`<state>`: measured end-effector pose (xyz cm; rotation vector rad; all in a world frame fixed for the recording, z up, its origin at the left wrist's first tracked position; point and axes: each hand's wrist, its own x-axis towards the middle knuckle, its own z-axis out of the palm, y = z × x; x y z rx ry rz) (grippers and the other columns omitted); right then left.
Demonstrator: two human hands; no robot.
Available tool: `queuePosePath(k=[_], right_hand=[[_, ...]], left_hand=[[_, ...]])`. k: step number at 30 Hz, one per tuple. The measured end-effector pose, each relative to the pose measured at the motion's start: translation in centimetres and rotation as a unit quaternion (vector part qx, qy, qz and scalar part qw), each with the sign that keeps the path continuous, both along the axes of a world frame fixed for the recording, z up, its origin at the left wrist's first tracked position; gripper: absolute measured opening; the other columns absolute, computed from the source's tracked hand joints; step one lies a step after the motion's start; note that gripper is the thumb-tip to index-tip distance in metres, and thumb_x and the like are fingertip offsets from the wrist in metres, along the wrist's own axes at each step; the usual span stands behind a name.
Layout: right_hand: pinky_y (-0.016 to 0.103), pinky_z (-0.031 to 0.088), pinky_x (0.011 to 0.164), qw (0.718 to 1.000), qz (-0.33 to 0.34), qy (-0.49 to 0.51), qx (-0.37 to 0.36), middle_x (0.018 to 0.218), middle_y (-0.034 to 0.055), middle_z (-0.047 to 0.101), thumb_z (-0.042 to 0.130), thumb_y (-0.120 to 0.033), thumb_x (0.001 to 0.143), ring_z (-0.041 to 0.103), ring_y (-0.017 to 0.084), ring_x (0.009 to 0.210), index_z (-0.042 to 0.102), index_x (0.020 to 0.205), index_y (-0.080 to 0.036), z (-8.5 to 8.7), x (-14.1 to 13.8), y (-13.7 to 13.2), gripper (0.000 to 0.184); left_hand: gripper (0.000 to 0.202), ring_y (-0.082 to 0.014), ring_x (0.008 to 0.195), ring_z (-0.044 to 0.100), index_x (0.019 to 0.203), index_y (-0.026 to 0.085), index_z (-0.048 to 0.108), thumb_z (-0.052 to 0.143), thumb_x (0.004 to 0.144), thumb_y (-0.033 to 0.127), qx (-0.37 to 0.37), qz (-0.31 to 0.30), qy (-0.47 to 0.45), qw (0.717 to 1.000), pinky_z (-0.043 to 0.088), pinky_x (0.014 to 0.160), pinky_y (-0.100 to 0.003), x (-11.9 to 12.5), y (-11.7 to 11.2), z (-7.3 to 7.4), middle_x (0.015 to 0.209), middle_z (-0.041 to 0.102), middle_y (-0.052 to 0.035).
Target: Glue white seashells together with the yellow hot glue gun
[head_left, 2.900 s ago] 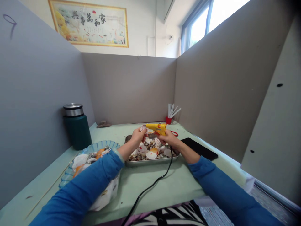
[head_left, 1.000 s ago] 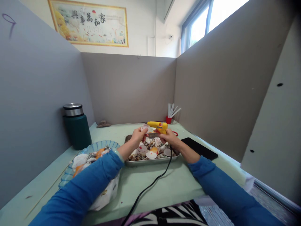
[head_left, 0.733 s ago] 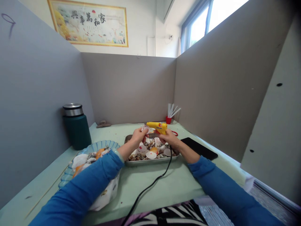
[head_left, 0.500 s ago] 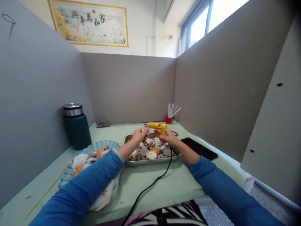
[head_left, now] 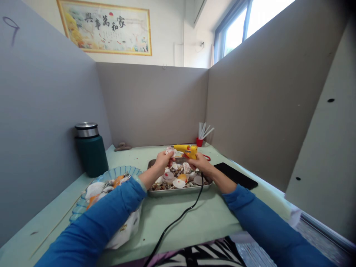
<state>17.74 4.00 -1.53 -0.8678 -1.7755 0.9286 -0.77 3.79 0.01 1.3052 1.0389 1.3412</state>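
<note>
Between the fingers of my left hand (head_left: 163, 161) is a pale pinkish seashell (head_left: 170, 151), held up over the far left part of a metal tray (head_left: 178, 191). My right hand (head_left: 200, 163) is wrapped round the handle of a yellow glue gun (head_left: 189, 150), whose nozzle points left at the shell. Whether the nozzle touches the shell I cannot tell. A black cord (head_left: 178, 219) runs from the gun down over the table to my lap. Loose shells (head_left: 179, 183) and small stones fill the tray beneath both hands.
A blue scalloped dish (head_left: 76, 212) of shells lies left, partly behind my sleeve. Beyond it stands a green bottle (head_left: 91, 154). A black flat device (head_left: 236, 175) lies right of the tray. White glue sticks (head_left: 204, 131) stand in a red cup (head_left: 199, 142). Partitions enclose the table.
My left hand has drawn the shell slightly left, away from the glue gun's nozzle, and turned it a little. My right hand and the glue gun have hardly moved.
</note>
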Motion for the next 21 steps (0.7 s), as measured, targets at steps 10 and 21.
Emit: queuePosePath(k=[10,21], right_hand=[[0.019,0.026,0.039,1.000,0.015,-0.003,-0.012,0.040,-0.0049,0.042,0.056,-0.022,0.066,0.035,0.006,0.038,0.048,0.057,-0.017,0.08,-0.20,-0.24,0.012],[0.021,0.028,0.039,1.000,-0.004,0.002,-0.016,0.042,-0.0052,0.042,0.054,-0.019,0.064,0.036,0.008,0.038,0.054,0.068,-0.017,0.26,-0.31,-0.41,0.004]], left_hand=[[0.020,-0.0042,0.029,0.039,0.074,0.015,0.047,0.059,0.082,0.028,0.000,-0.017,0.018,1.000,0.026,0.035,-0.019,-0.07,0.28,-0.24,0.053,0.058,0.0013],[0.021,-0.0046,0.030,0.037,0.070,0.015,0.048,0.060,0.079,0.030,0.013,0.001,0.009,1.000,0.026,0.035,-0.019,-0.01,0.02,-0.06,0.051,0.056,0.0010]])
